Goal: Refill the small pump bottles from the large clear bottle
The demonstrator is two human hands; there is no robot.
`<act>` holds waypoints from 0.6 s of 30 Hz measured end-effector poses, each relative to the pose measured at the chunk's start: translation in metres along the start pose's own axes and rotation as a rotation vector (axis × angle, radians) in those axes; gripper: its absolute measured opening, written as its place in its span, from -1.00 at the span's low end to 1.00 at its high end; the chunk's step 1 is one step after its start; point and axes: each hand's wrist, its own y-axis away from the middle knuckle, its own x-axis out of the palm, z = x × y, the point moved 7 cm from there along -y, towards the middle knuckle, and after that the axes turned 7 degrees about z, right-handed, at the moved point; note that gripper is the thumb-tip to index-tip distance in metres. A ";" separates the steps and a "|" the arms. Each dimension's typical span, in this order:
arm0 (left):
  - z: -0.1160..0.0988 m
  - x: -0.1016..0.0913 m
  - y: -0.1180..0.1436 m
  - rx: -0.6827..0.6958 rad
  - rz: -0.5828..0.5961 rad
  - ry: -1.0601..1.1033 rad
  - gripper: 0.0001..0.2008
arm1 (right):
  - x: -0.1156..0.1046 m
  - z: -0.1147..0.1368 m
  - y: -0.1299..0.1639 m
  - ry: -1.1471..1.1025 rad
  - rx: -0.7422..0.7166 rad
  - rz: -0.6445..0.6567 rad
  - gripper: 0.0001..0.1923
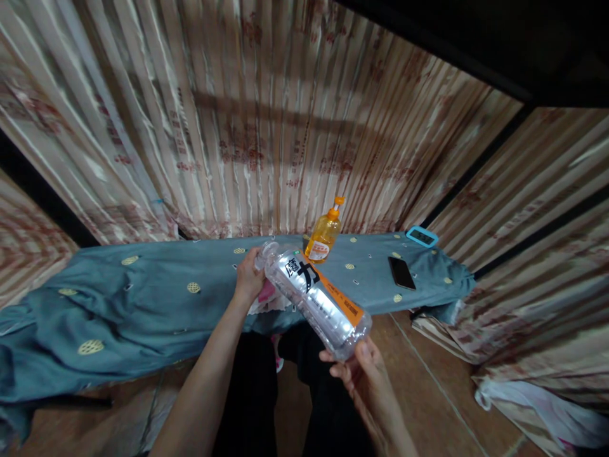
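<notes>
Two bare forearms are reaching forward from the bottom edge, and you are holding a clear bottle [316, 298] between them, tilted so its base comes toward you and its neck points away to the left. Your right hand [364, 374] is turning palm up, fingers curling loosely under the bottle's base and cupping it. Your left hand [248, 276] is stretching farther out, fingers closing around the neck end, with a bit of pink and white cloth [266, 297] showing just under it; whether the hand is gripping that cloth too, you cannot tell. The bottle is carrying an orange and white label with large dark characters, and it is hanging in the air over the near edge of the table [143, 304].

Beneath your arms, dark trousers and a brown tiled floor [428, 374] are showing. Beyond the bottle, a blue-grey cloth with pale round motifs is covering the table. An orange pump bottle [323, 240] is standing upright just behind the clear one. A dark phone [401, 272] is lying flat to the right, and a small blue-rimmed device [421, 236] is sitting near the far right corner. Striped curtains [266, 127] are hanging behind everything.
</notes>
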 end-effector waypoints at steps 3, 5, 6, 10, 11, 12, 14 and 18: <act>0.001 0.000 0.000 -0.004 0.013 0.001 -0.77 | -0.008 -0.004 -0.003 -0.002 0.006 -0.004 -0.44; 0.002 0.000 -0.001 -0.008 0.018 -0.004 -0.78 | -0.014 -0.009 -0.007 -0.006 0.019 0.023 -0.45; 0.003 -0.001 -0.001 -0.009 0.016 -0.006 -0.79 | -0.016 -0.011 -0.009 -0.009 0.027 0.039 -0.45; 0.002 -0.002 0.000 -0.004 -0.010 0.008 -0.80 | -0.015 -0.010 -0.010 0.005 0.029 0.022 -0.43; 0.001 -0.003 0.000 -0.003 -0.014 0.016 -0.79 | -0.013 -0.008 -0.008 0.011 0.029 0.009 -0.42; 0.000 -0.003 0.001 -0.006 -0.015 0.024 -0.78 | -0.010 -0.006 -0.007 0.015 0.030 -0.001 -0.41; -0.002 -0.003 0.002 -0.015 -0.011 0.036 -0.76 | -0.005 -0.003 -0.004 0.018 0.041 -0.012 -0.39; -0.007 -0.003 0.005 -0.034 -0.005 0.060 -0.76 | -0.004 0.001 -0.003 0.028 0.044 -0.030 -0.38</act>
